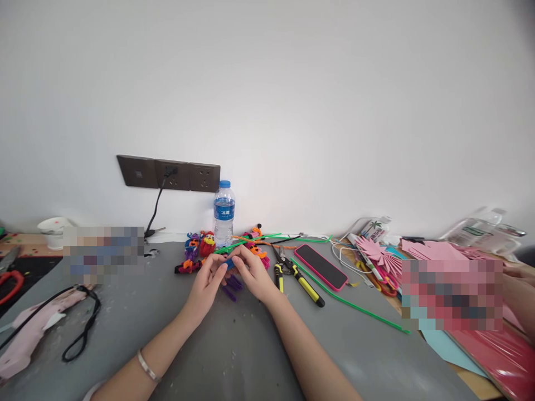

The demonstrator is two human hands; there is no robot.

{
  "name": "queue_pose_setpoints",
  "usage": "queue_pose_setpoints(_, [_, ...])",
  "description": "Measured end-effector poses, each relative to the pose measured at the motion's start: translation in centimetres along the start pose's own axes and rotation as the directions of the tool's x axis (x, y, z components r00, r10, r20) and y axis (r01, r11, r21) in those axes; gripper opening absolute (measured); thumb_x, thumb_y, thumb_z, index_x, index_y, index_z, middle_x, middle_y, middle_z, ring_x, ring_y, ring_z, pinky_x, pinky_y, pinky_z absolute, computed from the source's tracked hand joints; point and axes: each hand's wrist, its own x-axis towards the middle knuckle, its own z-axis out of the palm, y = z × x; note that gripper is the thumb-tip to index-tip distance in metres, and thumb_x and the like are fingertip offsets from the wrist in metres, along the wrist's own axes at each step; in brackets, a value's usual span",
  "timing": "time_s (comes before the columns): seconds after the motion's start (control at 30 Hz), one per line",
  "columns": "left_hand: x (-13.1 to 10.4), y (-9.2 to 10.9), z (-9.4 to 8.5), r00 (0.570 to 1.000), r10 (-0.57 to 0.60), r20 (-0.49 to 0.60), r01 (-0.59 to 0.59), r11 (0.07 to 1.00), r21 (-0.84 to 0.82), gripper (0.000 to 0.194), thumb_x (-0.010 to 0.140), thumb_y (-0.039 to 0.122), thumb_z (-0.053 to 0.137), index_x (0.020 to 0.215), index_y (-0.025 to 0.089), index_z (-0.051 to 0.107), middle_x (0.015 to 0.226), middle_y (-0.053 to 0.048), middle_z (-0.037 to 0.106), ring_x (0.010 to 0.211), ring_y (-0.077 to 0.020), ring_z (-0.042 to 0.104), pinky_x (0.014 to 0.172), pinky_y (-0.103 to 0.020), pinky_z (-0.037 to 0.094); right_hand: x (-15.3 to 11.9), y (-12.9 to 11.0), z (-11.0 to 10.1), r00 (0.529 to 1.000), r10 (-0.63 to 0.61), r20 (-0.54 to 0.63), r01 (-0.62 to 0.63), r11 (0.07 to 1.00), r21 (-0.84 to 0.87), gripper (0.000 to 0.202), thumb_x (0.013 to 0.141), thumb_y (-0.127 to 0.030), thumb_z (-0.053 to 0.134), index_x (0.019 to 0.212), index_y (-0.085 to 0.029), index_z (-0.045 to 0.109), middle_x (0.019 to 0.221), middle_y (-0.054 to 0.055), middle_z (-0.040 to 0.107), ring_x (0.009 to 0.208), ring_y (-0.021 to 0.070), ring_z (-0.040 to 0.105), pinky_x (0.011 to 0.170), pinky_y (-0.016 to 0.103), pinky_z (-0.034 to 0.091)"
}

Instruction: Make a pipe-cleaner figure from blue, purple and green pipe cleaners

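Observation:
My left hand [208,282] and my right hand [253,274] meet over the grey table mat, both pinching a short blue pipe cleaner [229,263] between thumbs and fingers. Much of the blue piece is hidden by the fingers. Just below my hands lies a purple pipe cleaner [232,287]. Behind them sit small fuzzy figures, among them a red one [207,243] and a purple-and-blue one [191,245]. To the right of my right hand are yellow-and-black pliers [307,288] with their handles spread.
A water bottle [224,214] stands against the wall. A pink-cased phone [321,267] and a long green pipe cleaner [355,305] lie right of the pliers. At left is a pink glue gun [37,334] with a black cord. Pink folded paper [378,254] and another person's hand [520,292] are at right.

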Motion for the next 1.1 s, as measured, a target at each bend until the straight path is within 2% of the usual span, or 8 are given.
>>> queue_pose_setpoints(0.1, [-0.02, -0.29, 0.01, 1.0, -0.021, 0.021, 0.022, 0.999, -0.034, 0.03, 0.087, 0.05, 0.055, 0.095, 0.021, 0.053, 0.069, 0.003, 0.058, 0.061, -0.013, 0.055, 0.058, -0.024, 0.047, 0.0, 0.24, 0.06, 1.0, 0.013, 0.025, -0.014, 0.999, 0.04, 0.024, 0.099, -0.041, 0.04, 0.095, -0.02, 0.051, 0.078, 0.001, 0.055, 0.067, 0.0139, 0.055, 0.064, 0.026, 0.043])
queue_pose_setpoints(0.23, [0.01, -0.46, 0.0, 0.999, -0.038, 0.022, 0.039, 0.998, -0.05, 0.03, 0.087, 0.049, 0.056, 0.094, 0.021, 0.052, 0.069, 0.002, 0.06, 0.063, -0.0137, 0.057, 0.058, -0.025, 0.046, -0.05, 0.05, -0.06, 1.0, -0.007, 0.009, 0.007, 1.0, -0.018, 0.024, 0.099, -0.04, 0.04, 0.093, -0.02, 0.052, 0.076, 0.0, 0.053, 0.067, 0.0138, 0.051, 0.063, 0.026, 0.041])
queue_pose_setpoints(0.4, [0.04, -0.47, -0.04, 1.0, 0.02, 0.009, -0.02, 0.999, -0.033, 0.03, 0.085, 0.05, 0.059, 0.089, 0.021, 0.052, 0.068, 0.004, 0.055, 0.06, -0.012, 0.055, 0.058, -0.024, 0.046, -0.15, -0.42, -0.04, 0.999, -0.052, 0.002, 0.052, 0.995, -0.089, 0.019, 0.097, -0.037, 0.045, 0.094, -0.02, 0.051, 0.077, 0.0, 0.051, 0.065, 0.0137, 0.047, 0.063, 0.026, 0.039])
queue_pose_setpoints(0.53, [0.03, -0.7, -0.11, 0.998, 0.057, 0.017, -0.057, 0.998, -0.017, 0.028, 0.087, 0.048, 0.057, 0.086, 0.021, 0.051, 0.068, 0.004, 0.053, 0.059, -0.0116, 0.053, 0.059, -0.024, 0.045, -0.16, -0.26, 0.25, 0.998, -0.058, -0.039, 0.055, 0.996, -0.074, 0.014, 0.097, -0.034, 0.046, 0.095, -0.021, 0.047, 0.076, -0.001, 0.049, 0.063, 0.0131, 0.045, 0.061, 0.026, 0.037])
queue_pose_setpoints(0.7, [-0.07, -0.79, -0.08, 0.993, 0.111, 0.044, -0.112, 0.994, 0.02, 0.026, 0.091, 0.045, 0.052, 0.083, 0.02, 0.05, 0.067, 0.005, 0.049, 0.06, -0.0115, 0.052, 0.061, -0.025, 0.043, -0.15, -0.04, 0.4, 0.998, -0.041, -0.04, 0.039, 0.998, -0.045, 0.019, 0.096, -0.037, 0.047, 0.087, -0.021, 0.045, 0.073, -0.002, 0.047, 0.06, 0.0119, 0.043, 0.058, 0.025, 0.036])
queue_pose_setpoints(1.1, [-0.13, -0.32, 0.02, 0.993, 0.106, 0.054, -0.107, 0.994, 0.012, 0.03, 0.089, 0.048, 0.053, 0.077, 0.021, 0.05, 0.068, 0.005, 0.046, 0.061, -0.0125, 0.05, 0.061, -0.026, 0.043, -0.02, -0.17, 0.33, 0.999, -0.007, -0.035, 0.007, 1.0, -0.001, 0.026, 0.095, -0.043, 0.049, 0.081, -0.022, 0.041, 0.068, -0.003, 0.043, 0.06, 0.0132, 0.042, 0.057, 0.025, 0.035])
